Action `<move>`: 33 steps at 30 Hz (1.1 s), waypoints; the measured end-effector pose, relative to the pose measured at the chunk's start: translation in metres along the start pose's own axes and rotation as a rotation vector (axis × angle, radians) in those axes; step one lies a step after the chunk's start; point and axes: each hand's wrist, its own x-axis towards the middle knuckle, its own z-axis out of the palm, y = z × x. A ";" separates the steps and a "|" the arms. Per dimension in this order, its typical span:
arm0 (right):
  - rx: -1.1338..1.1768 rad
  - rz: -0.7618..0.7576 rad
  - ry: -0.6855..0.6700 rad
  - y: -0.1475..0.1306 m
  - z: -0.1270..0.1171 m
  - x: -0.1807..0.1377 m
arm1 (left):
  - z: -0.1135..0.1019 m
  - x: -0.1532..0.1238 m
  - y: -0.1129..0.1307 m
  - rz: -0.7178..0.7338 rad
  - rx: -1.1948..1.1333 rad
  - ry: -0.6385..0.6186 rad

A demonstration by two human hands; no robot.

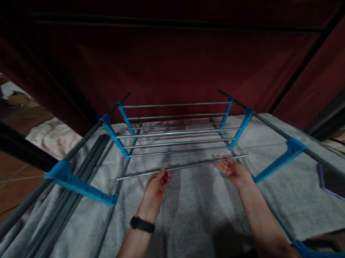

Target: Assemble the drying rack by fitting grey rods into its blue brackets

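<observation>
Head view: dark red panel (186, 62) across the back. Grey blanket (192, 209) on the floor below it. Rack (178, 133) of grey tubes and blue brackets stands on the blanket; I count cross rods spanning both far bracket pairs. Bundle of loose tubes (54, 225) lies along the left side. Nearest left bracket (79, 185) and right bracket (280, 163) have no rod between them seated. Loose rod (192, 165) is held crosswise between these two, left end slightly lower in view. I have left hand (156, 182) pinching it, fingers curled; right hand (230, 168) grips lightly, fingers straighter. Black wristband (142, 224), left wrist.
</observation>
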 end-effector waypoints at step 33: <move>-0.032 0.034 0.153 -0.012 -0.006 0.006 | -0.006 -0.015 0.010 1.086 2.051 -0.180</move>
